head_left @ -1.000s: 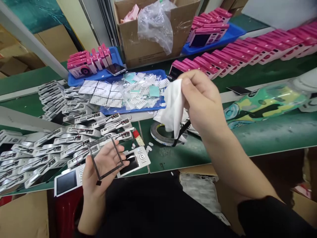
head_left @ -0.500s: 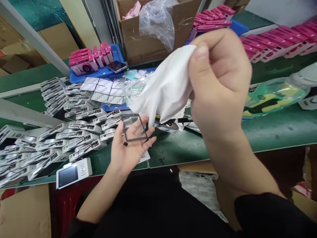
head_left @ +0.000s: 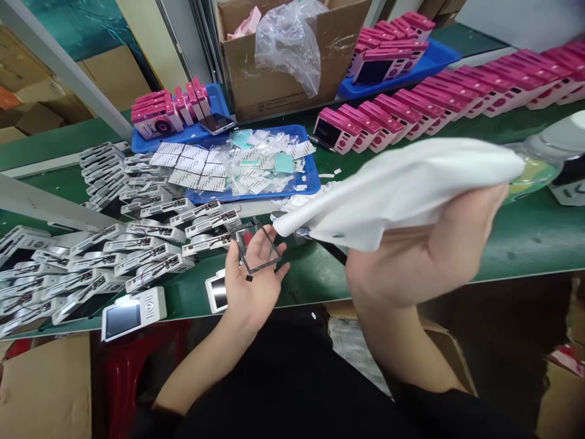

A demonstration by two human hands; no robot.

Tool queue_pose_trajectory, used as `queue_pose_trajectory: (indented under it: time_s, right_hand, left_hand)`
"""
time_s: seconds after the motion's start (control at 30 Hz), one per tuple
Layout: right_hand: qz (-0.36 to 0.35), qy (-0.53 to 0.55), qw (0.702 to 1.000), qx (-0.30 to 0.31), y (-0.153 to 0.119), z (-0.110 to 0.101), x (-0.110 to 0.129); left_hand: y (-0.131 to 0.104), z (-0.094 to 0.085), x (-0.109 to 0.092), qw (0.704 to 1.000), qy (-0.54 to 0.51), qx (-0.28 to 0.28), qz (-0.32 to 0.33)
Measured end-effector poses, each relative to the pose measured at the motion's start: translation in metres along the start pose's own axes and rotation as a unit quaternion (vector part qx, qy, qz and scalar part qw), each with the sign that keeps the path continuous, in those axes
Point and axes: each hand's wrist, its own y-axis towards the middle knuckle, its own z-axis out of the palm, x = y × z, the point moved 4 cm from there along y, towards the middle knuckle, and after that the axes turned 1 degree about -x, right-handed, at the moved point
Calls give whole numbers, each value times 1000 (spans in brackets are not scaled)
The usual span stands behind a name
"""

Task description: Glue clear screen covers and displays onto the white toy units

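My left hand (head_left: 253, 286) is palm up, fingers curled around the edges of a clear square panel with a dark frame (head_left: 256, 247). A small black tab sticks out at its lower left corner. My right hand (head_left: 420, 250) grips a white cloth (head_left: 406, 183), which drapes over the fingers and hides most of them. The cloth's left tip hangs close to the panel's upper right; whether they touch is unclear. Beside my left wrist, a white device with a screen (head_left: 216, 291) lies on the green table (head_left: 311, 280).
Rows of white open casings (head_left: 150, 262) cover the left side. A blue tray (head_left: 313, 177) holds stickers and film scraps. Pink devices (head_left: 388, 119) line the back right, near a bottle (head_left: 534, 171). Behind the tray stands a cardboard box (head_left: 283, 79).
My right hand has turned over and lowered, spreading the cloth out to the right. My left hand has shifted slightly right and down with the panel, uncovering the white device beside it.
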Motion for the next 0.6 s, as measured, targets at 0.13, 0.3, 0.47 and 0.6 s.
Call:
queue_pose_trajectory:
  time_s: [0.13, 0.3, 0.47, 0.6]
  right_hand:
    - [-28, -46, 998, -43, -20, -19, 4]
    - [4, -73, 995, -67, -27, -35, 8]
    - [60, -113, 989, -77, -34, -59, 11]
    - [114, -139, 981, -76, -50, -98, 15]
  left_hand:
    - [-5, 0, 2, 999, -1, -37, -35]
    - [-3, 11, 3, 997, -5, -7, -78]
    - [9, 22, 7, 996, -28, -5, -83]
    - [22, 31, 5, 994, -85, -38, -57]
